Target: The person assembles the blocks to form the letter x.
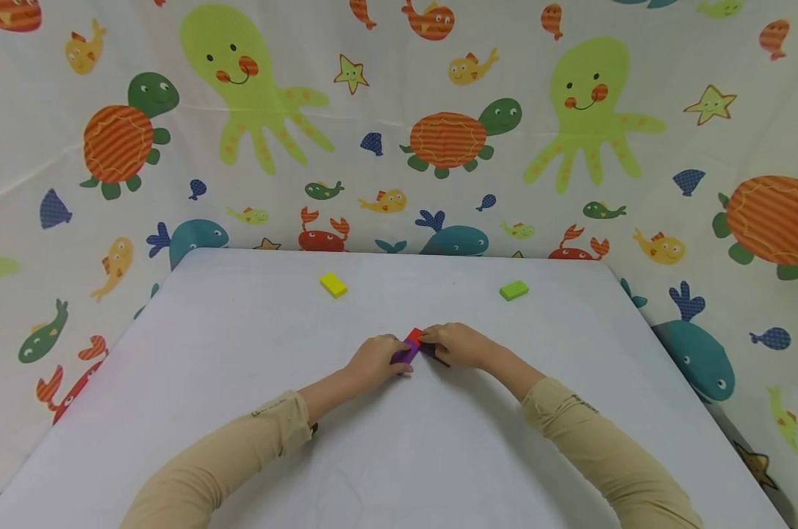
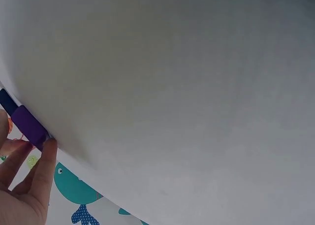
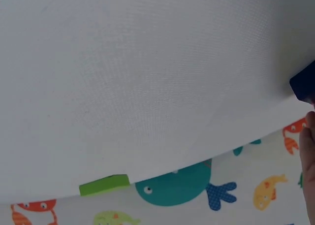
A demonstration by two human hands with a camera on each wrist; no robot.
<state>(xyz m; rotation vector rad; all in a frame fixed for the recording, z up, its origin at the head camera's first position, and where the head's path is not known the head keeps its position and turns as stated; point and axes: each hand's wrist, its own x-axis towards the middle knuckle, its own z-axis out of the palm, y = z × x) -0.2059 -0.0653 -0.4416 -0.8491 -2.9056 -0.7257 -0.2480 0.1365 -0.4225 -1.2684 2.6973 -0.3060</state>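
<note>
Head view: 5 blocks on the white table. 3 are bunched mid-table between the hands: purple block, red block at its far end, dark blue block on the R side, partly under the R hand. L hand pinches the purple block, thumb on near side, fingers on far side. R hand has bent fingers at the red & dark blue blocks; can't tell if it's clamped on either or just touching. Yellow block (far L) & green block (far R) lie well apart, no hand on them.

L wrist view: L fingertips at the purple block; dark blue block shows just past its other end. Exact contact unclear.

R wrist view: dark blue block cut by the frame edge, part of R hand just below; grip n/a here. Green block lies well away.

Progress, my guess: approx. 3 of 5 blocks gathered, their fit being adjusted; 2 (yellow, green) not yet brought in.
</note>
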